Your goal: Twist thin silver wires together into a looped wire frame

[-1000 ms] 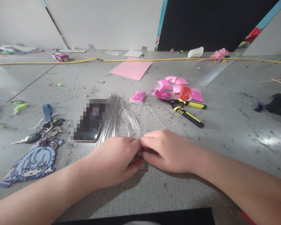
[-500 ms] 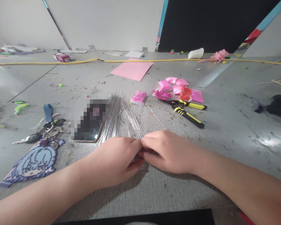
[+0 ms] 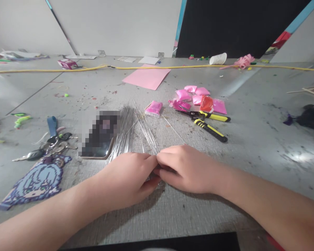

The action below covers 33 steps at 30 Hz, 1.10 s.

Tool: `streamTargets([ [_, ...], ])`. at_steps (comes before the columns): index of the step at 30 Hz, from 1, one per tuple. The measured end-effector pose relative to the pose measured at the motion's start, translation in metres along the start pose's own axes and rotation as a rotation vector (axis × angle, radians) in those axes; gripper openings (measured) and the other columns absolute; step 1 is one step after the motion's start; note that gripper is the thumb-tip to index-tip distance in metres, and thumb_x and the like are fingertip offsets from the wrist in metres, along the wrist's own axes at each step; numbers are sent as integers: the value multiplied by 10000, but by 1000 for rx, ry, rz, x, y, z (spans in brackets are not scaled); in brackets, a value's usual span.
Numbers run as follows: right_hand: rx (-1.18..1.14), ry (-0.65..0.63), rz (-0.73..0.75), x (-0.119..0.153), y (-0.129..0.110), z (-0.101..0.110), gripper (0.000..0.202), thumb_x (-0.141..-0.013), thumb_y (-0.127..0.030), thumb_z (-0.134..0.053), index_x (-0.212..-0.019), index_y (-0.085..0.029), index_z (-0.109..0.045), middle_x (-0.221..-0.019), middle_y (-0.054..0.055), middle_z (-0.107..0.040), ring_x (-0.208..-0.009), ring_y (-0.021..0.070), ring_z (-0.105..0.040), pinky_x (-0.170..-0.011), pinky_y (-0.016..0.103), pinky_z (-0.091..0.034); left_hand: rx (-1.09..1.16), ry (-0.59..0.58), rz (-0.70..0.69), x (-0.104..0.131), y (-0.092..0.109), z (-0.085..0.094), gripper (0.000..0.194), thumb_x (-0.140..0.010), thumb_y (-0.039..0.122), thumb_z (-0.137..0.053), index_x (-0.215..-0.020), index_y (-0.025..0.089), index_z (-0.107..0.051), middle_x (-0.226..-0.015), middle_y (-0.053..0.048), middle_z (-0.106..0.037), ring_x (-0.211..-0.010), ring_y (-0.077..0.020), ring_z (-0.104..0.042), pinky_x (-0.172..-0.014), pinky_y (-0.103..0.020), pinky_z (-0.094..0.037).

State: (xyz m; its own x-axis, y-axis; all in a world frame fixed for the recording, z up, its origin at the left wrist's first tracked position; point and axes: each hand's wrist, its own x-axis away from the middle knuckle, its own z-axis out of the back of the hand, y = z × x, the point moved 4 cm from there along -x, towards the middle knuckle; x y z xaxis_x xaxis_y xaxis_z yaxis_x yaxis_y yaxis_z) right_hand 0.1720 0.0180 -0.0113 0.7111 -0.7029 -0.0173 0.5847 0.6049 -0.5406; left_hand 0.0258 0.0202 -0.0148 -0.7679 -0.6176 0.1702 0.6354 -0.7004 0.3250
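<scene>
My left hand (image 3: pixel 133 177) and my right hand (image 3: pixel 185 169) meet at the fingertips, low over the table (image 3: pixel 206 216). Both are closed in a pinch; whatever lies between the fingers is hidden by the hands themselves. Just beyond them, a few loose metal wires (image 3: pixel 147 132) run away from the fingers across the tabletop. A thicker bundle of straight silvery wires (image 3: pixel 124 130) lies to their left, partly behind my left hand. Pliers with black and yellow handles (image 3: pixel 210 129) rest spread apart, beyond my right hand.
A phone (image 3: pixel 98 139) lies left of the wires, with keys (image 3: pixel 57 143) and a pixel-pattern charm (image 3: pixel 39 181) farther left. Pink packets (image 3: pixel 183 94) and a red one (image 3: pixel 206 103) sit behind the pliers. Pink paper (image 3: pixel 148 76), a yellow cord (image 3: pixel 172 67) and a white cup (image 3: pixel 218 59) are farther back.
Almost nothing differs. The whole view has shifted slightly, and both hands keep the same closed pose at the same spot.
</scene>
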Motion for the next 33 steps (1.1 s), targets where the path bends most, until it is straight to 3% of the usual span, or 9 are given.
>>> streamTargets([
  [33,75,-15,30,0,-3,0,107,-935,-231,-534,-843,-178,-547,-833,10,-615,-742,150,-539,-656,286,-360,-9,-28,43,0,0,4,159,-909,293,-456,-832,192,-550,-770,-23,-633,-610,-186,-595,-514,-296,-338],
])
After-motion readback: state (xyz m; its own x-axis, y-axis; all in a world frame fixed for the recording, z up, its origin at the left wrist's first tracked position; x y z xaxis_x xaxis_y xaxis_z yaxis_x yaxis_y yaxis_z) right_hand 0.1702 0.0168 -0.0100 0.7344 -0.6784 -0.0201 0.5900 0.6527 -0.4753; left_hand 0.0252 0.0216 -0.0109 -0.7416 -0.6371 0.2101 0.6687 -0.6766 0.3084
